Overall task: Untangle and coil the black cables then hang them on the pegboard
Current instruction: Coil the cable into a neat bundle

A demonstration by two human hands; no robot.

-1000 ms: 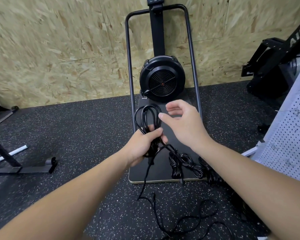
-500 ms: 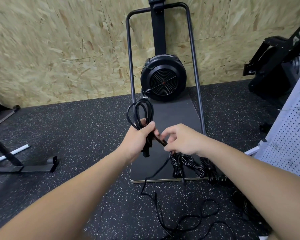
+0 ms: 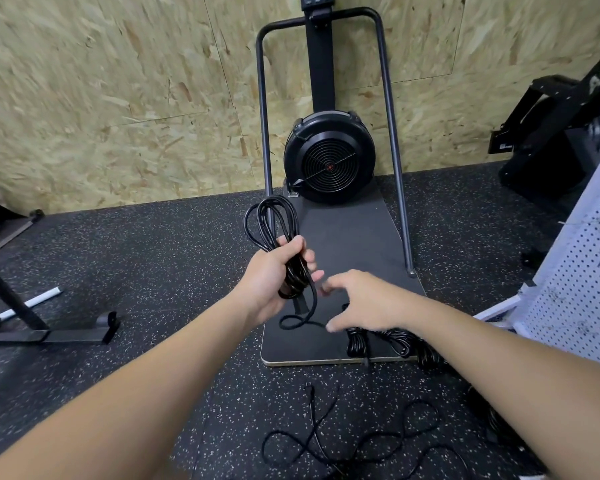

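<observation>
Coiling is the step in hand. The left hand (image 3: 274, 275) grips a coil (image 3: 274, 230) of black cable above the platform (image 3: 354, 237), loops standing up out of the fist, a free tail (image 3: 305, 315) curling below it. The right hand (image 3: 364, 303) is blurred just beside the tail; whether it pinches the tail cannot be told. Bundled cables (image 3: 385, 341) lie on the platform's near edge, and a loose cable (image 3: 326, 441) sprawls on the floor. The pegboard (image 3: 579, 292) stands at right. Next, probably, the tail must be wrapped round the coil.
</observation>
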